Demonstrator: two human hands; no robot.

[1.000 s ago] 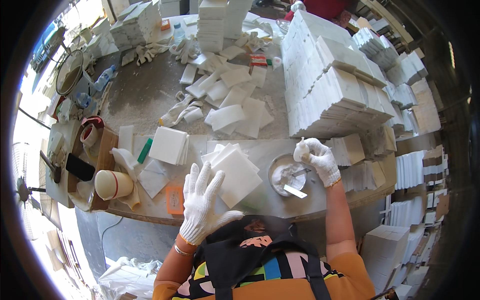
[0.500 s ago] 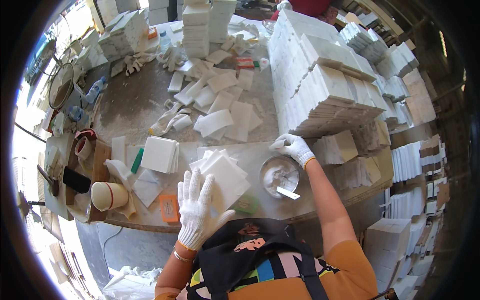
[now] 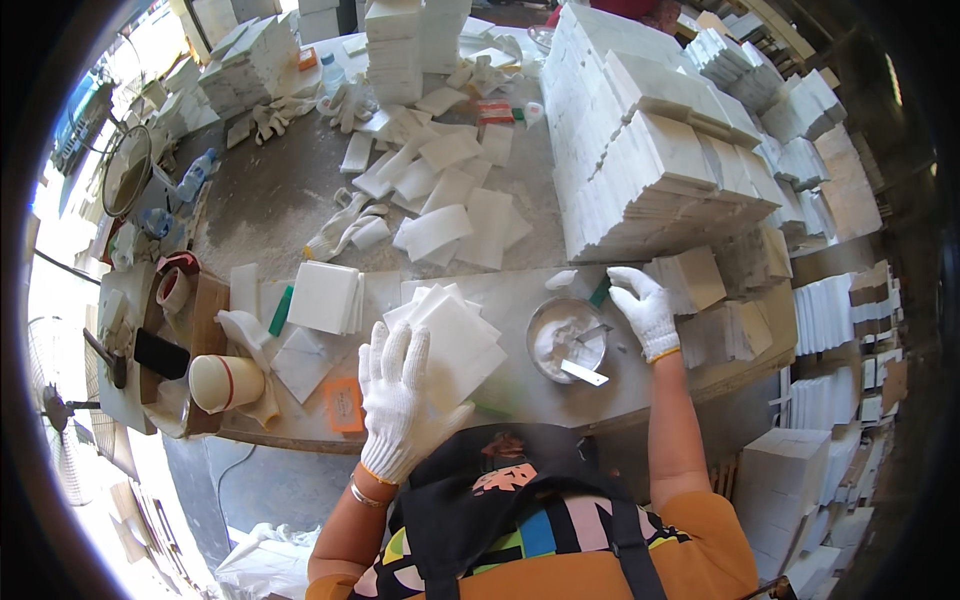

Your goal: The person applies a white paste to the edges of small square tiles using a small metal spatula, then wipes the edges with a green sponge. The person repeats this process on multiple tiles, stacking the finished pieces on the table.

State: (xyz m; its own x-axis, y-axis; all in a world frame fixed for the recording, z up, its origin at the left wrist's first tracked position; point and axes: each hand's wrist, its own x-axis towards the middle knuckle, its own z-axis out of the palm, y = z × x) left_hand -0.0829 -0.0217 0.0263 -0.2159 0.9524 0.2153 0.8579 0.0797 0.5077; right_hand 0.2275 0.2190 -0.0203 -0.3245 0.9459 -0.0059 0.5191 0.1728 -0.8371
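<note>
My left hand (image 3: 393,405), in a white knit glove, is open, palm down with fingers stretched out. It overlaps the left side of a fanned stack of white square tiles (image 3: 455,350); whether it presses on them, I cannot tell. My right hand (image 3: 643,312), gloved too, has thumb and fingers parted just right of a metal bowl (image 3: 540,365). A dark green block (image 3: 599,293) lies by its fingertips, at the bowl's rim. White paste (image 3: 556,343) fills part of the bowl, and a white-handled tool (image 3: 583,373) leans in it. A small white lump (image 3: 560,280) rests behind the bowl.
Tall piles of marble tiles (image 3: 650,180) rise at the right. Loose tiles (image 3: 450,190) lie scattered on the far tabletop. Along the left are a neat tile stack (image 3: 325,297), another green block (image 3: 281,310), an orange box (image 3: 344,405), a cream tub (image 3: 225,383) and a phone (image 3: 161,356).
My right hand has moved right, off the bowl's far rim, and its fingers have parted. The white lump and green block by the bowl have come into sight. My left hand stays at the tiles.
</note>
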